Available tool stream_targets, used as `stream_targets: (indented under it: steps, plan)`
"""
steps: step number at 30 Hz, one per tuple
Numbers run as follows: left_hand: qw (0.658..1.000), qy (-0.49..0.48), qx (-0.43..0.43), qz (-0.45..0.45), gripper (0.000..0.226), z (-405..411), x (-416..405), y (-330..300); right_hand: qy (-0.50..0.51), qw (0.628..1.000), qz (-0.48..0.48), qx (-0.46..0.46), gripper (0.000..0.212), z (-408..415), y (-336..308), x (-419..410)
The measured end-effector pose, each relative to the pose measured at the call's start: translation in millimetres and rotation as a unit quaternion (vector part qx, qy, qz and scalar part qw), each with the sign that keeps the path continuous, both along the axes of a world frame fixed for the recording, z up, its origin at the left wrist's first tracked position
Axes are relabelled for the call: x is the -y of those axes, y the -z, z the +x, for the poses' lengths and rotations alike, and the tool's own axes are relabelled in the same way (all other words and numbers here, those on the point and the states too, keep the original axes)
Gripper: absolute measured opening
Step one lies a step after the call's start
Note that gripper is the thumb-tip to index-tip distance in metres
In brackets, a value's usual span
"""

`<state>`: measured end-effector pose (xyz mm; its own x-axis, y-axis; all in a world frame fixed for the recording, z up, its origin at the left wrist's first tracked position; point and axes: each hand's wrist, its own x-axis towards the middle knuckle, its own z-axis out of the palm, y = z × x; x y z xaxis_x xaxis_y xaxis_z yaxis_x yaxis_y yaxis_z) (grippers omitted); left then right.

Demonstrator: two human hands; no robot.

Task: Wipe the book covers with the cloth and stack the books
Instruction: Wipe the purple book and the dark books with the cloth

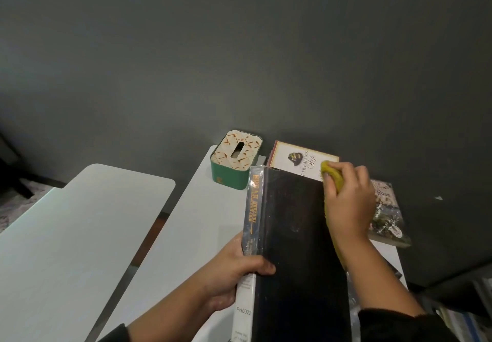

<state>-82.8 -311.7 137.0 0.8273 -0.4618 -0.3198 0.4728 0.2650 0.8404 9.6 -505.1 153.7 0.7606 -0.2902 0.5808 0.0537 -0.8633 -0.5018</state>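
A large black hardcover book [295,235] with a blue-and-gold spine is held tilted above the white table [197,224]. My left hand [234,269] grips its spine, the thumb lying over the black cover. My right hand [346,197] holds a yellow cloth [331,174] against the cover's far right corner. Behind it lies a white book with a red border [298,159]. Half hidden by my right hand, a book with a floral cover [388,213] lies on the table to the right.
A green tissue box [235,159] with a patterned lid stands at the table's far left corner. A second white table [80,235] stands to the left across a narrow gap. A dark grey wall rises behind. More books show at the lower right edge [468,315].
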Motion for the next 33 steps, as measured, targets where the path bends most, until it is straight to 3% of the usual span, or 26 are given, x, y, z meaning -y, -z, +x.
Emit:
stream_targets:
  steps: [2,6,9,11,15,18,26,30,33]
  plan:
    - [1.000,-0.012,-0.009,-0.008,0.051,0.1,1.0,2.2,-0.007,1.000,-0.027,0.007,0.017,-10.3,-1.3,-11.6]
    - [0.999,-0.029,-0.015,-0.027,0.058,2.9,2.0,7.7,-0.138,0.983,-0.120,0.027,0.024,-57.1,-0.1,-62.9]
    - [0.999,-0.034,-0.018,-0.029,0.053,2.2,1.3,9.2,-0.224,0.967,-0.117,0.034,0.025,-75.3,3.5,-72.0]
    - [0.999,-0.038,-0.021,-0.016,0.057,2.5,-0.2,8.0,-0.215,0.970,-0.106,0.032,0.023,-63.8,4.2,-59.2]
    - [0.998,-0.047,-0.037,0.006,0.054,-1.4,-6.3,8.8,-0.084,0.995,-0.042,-0.017,0.018,-24.3,13.0,-21.5]
    - [0.997,-0.053,-0.046,0.011,0.051,-5.1,-7.5,6.4,-0.035,0.998,-0.048,-0.039,0.017,-17.5,19.4,-14.8]
    - [0.966,-0.134,-0.172,-0.139,0.042,8.9,-16.8,16.6,-0.209,0.958,-0.198,0.020,0.041,-105.9,35.0,-90.7]
    - [0.967,-0.149,-0.151,-0.142,0.046,14.8,-29.0,18.9,-0.275,0.932,-0.229,0.060,0.025,-121.2,41.4,-92.9]
    - [0.969,-0.180,-0.111,-0.128,0.050,19.2,-33.9,13.7,-0.232,0.948,-0.212,0.049,0.021,-103.2,34.6,-70.1]
